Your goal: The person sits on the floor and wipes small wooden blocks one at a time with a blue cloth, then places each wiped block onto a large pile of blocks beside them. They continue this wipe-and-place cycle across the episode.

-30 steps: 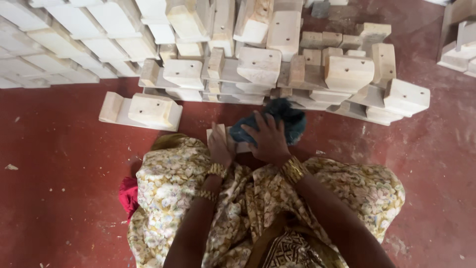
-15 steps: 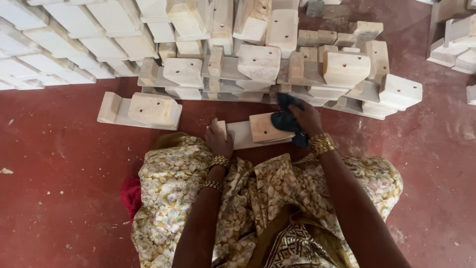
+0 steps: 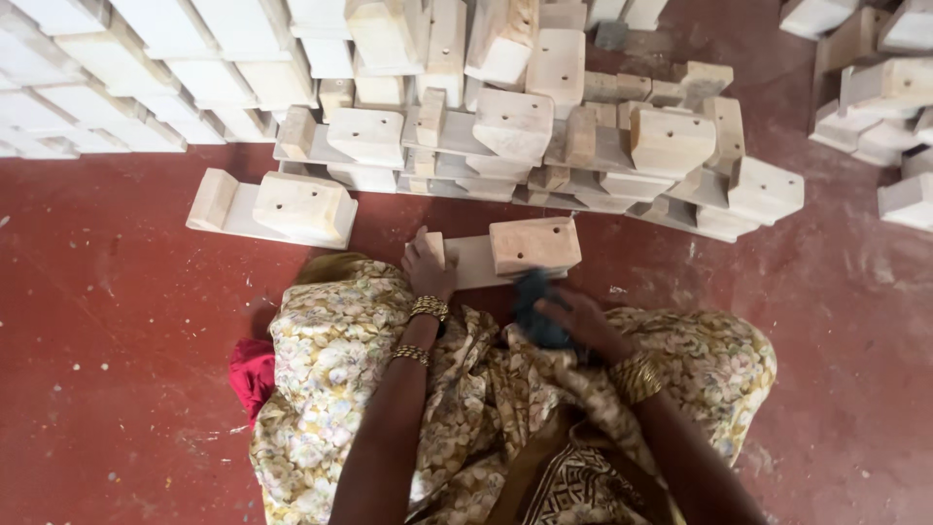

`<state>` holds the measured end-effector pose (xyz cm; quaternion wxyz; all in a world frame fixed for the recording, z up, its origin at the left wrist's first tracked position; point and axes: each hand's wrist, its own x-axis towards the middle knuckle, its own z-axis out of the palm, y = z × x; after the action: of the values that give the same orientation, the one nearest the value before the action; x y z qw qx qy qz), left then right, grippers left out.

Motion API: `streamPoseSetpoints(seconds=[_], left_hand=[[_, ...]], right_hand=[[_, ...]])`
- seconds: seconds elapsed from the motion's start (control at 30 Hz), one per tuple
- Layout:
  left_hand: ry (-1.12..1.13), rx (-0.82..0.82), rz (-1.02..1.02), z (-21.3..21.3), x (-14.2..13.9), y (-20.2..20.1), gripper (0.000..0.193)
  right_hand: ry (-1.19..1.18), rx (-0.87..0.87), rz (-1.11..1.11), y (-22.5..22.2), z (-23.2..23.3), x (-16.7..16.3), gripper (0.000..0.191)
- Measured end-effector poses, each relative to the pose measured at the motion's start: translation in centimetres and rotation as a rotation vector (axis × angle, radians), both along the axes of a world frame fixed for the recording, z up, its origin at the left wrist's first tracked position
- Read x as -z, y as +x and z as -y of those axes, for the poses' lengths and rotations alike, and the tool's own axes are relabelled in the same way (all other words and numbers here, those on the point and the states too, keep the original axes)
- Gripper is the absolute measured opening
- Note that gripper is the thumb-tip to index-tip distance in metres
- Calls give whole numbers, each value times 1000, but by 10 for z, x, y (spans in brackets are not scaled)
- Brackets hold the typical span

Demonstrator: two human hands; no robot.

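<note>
Well, behind everything runs the big heap of pale wooden pieces [image 3: 544,126], blocks fixed onto flat boards and laid in loose overlapping rows on the dark red floor [image 3: 117,321], with more of them at the top right corner [image 3: 875,78] and one lone piece [image 3: 277,206] lying apart to the left. Nearer, the person sits low in a cream flowered cloth [image 3: 330,389] with a bit of red fabric [image 3: 255,374] showing at the hip. Right against the knees lies the piece being worked, a wooden board with a block on it [image 3: 515,251]: a thin flat plank, a chunky block with small holes standing on its right half, a small upright end at the left. It looks stiff and raw, light for its bulk I would say, dry and unfinished, so more likely to shed splinters than to slip, and unlikely to break; the thin plank ends seem the natural place to take it, or the block itself if lifting with a full palm. The left hand [image 3: 428,267] is laid on that small upright end, fingers curled over it and pressing it steady. The right hand [image 3: 573,319] is bunched around a dark blue-green rag [image 3: 537,306], soft and crumpled, held just below the block's near edge, close against the board
</note>
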<state>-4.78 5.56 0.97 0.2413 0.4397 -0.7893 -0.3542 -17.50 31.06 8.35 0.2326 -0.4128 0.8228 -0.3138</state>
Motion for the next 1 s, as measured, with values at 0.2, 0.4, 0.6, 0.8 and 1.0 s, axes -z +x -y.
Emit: streamPoseSetpoints(seconds=[0.2, 0.4, 0.6, 0.8, 1.0], left_hand=[[156, 144, -480, -3, -19, 22, 74], [1155, 479, -919, -23, -34, 55, 58], [1058, 270, -1132, 30, 0, 52, 39], [891, 305, -1219, 41, 8, 43, 36], [1274, 146, -1321, 48, -7, 64, 38]], right_hand=[[-336, 44, -135, 60, 44, -86, 57], [-548, -349, 224, 57, 89, -102, 73], [-27, -234, -541, -10, 109, -49, 90], [277, -306, -614, -27, 95, -31, 95], [536, -278, -559, -72, 47, -42, 99]])
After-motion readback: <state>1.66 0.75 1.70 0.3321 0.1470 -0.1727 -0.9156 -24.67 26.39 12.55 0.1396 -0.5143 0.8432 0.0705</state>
